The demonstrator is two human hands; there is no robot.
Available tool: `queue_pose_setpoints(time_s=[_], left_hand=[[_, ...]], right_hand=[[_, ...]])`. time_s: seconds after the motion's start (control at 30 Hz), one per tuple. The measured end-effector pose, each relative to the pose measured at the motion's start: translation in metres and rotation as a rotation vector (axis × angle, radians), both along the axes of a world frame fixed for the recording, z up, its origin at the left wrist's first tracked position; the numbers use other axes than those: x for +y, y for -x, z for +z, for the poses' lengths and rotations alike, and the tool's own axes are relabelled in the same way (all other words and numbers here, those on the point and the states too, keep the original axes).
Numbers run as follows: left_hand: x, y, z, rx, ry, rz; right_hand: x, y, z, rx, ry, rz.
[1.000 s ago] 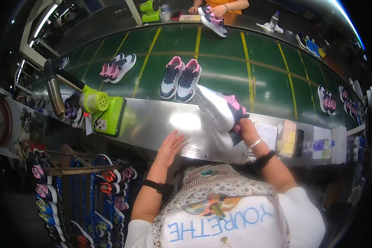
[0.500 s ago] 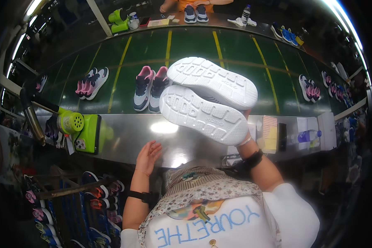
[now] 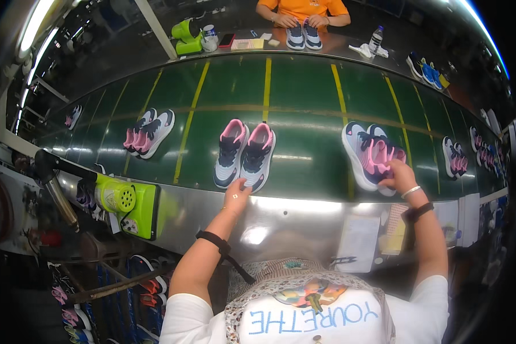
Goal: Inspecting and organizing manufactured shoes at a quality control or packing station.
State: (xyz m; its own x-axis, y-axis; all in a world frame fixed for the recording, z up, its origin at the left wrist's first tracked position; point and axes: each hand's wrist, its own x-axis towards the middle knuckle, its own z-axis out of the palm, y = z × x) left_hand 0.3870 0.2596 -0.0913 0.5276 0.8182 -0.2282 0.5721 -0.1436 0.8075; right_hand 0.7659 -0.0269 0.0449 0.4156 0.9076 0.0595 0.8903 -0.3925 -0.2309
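Note:
My left hand [image 3: 237,196] reaches to the toes of a pair of navy and pale-blue sneakers [image 3: 243,152] with pink linings. These stand side by side on the green conveyor belt [image 3: 304,166], toes toward me. Its fingers are partly stretched out at the toe tips; whether they touch is unclear. To the right, my right hand [image 3: 400,178] has its fingers closed at the pink heel of a matching pair of sneakers [image 3: 364,157]. That pair rests on the belt, white soles down, toes pointing away.
A metal ledge [image 3: 292,221] runs along the belt's near edge. On it stand a lime-green machine [image 3: 140,209] at left and papers [image 3: 358,243] at right. More sneakers [image 3: 149,135] ride the belt. Across it, a person in orange [image 3: 304,11] handles sneakers [image 3: 304,35].
The pair held up in my right hand, white soles showing, is now down on the belt at right. My left hand has moved forward to the middle pair. The view has shifted.

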Motion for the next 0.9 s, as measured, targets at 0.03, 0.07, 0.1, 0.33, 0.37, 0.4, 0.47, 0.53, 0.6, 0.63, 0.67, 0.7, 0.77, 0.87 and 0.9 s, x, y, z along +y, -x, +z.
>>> queue_pose_setpoints(time_s=[0.03, 0.07, 0.1, 0.33, 0.37, 0.4, 0.47, 0.53, 0.6, 0.63, 0.67, 0.7, 0.77, 0.87, 0.9], left_hand=[[0.017, -0.012, 0.001, 0.096, -0.211, -0.061], [0.035, -0.027, 0.006, 0.185, -0.421, -0.125], [0.047, -0.045, 0.016, 0.325, -0.549, -0.135], [0.094, -0.133, 0.04, 0.846, -0.375, -0.384], [0.097, -0.141, 0.04, 0.842, -0.376, -0.384], [0.101, -0.143, 0.041, 0.817, -0.315, -0.443], [0.099, -0.139, 0.037, 0.786, -0.256, -0.503], [0.091, -0.128, 0.03, 0.642, -0.436, -0.584], [0.082, -0.112, 0.043, 0.572, -0.456, -0.589], [0.075, -0.099, 0.054, 0.521, -0.565, -0.724], [0.067, -0.085, 0.066, 0.466, -0.669, -0.858], [0.056, -0.068, 0.082, 0.421, -0.795, -0.972], [0.035, -0.041, 0.097, 0.311, -0.973, -1.138], [-0.006, 0.003, 0.095, 0.2, -1.145, -1.495], [-0.018, 0.023, 0.08, 0.189, -1.186, -1.535]], right_hand=[[-0.008, -0.029, 0.003, -0.073, -0.062, -0.058], [-0.022, -0.057, 0.004, -0.202, -0.126, -0.203], [-0.034, -0.076, 0.01, -0.259, -0.151, -0.309], [-0.022, -0.006, -0.004, 0.023, -0.078, -0.2], [-0.019, 0.013, -0.009, 0.11, -0.049, -0.178], [-0.016, 0.031, -0.018, 0.203, -0.024, -0.15], [-0.018, 0.061, -0.033, 0.305, 0.03, -0.089], [-0.016, 0.086, -0.044, 0.376, 0.074, -0.052], [-0.01, 0.107, -0.044, 0.395, 0.092, -0.042], [-0.008, 0.117, -0.044, 0.472, 0.071, -0.027], [-0.009, 0.125, -0.045, 0.55, 0.053, -0.01], [-0.007, 0.132, -0.052, 0.531, 0.021, 0.03], [0.0, 0.145, -0.056, 0.606, 0.005, -0.002], [0.013, 0.173, -0.072, 0.907, -0.015, -0.046], [0.018, 0.184, -0.08, 1.066, 0.014, -0.04]])
